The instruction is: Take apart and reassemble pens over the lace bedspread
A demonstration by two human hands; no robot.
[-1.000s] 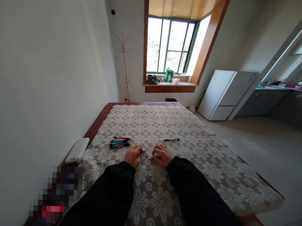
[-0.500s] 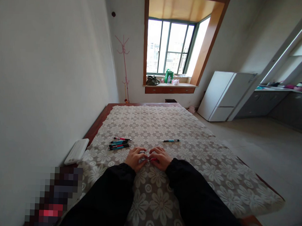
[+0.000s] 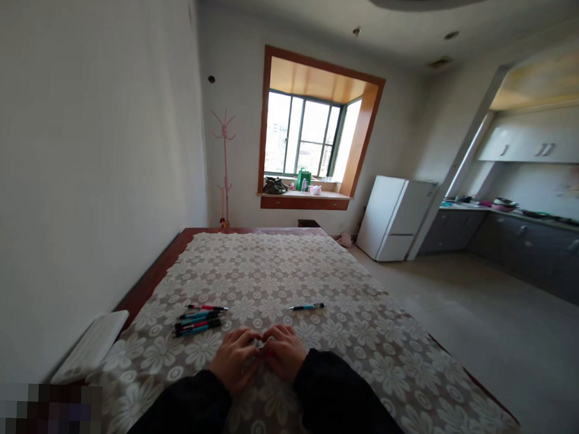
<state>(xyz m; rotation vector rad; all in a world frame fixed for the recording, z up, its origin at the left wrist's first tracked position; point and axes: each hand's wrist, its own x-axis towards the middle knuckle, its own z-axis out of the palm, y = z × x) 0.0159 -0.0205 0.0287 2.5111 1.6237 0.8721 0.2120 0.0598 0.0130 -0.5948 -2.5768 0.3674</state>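
Note:
My left hand (image 3: 238, 359) and my right hand (image 3: 283, 354) meet low over the patterned tablecloth (image 3: 268, 273), fingertips touching or nearly so. Both have their fingers curled in a pinch. A trace of red shows at my right fingers, part of a red pen mostly covered by them. What my left fingers grip is hidden, apart from a small pale bit between the hands. Left of my hands lies a pile of blue, red and black pens (image 3: 198, 325), with a red and black pen (image 3: 207, 307) just behind it. A single blue pen (image 3: 307, 307) rests beyond my right hand.
A white flat box-like object (image 3: 92, 346) sits at the table's left edge by the wall. Farther off stand a pink coat rack (image 3: 225, 169), a white fridge (image 3: 385, 218) and a windowsill with a green bag (image 3: 304, 179). Kitchen cabinets (image 3: 452, 230) are at the right.
My view has tilted up, so the table and hands sit lower in the picture. My hands have drawn closer together, and the red piece is more covered. The pens on the cloth lie as before.

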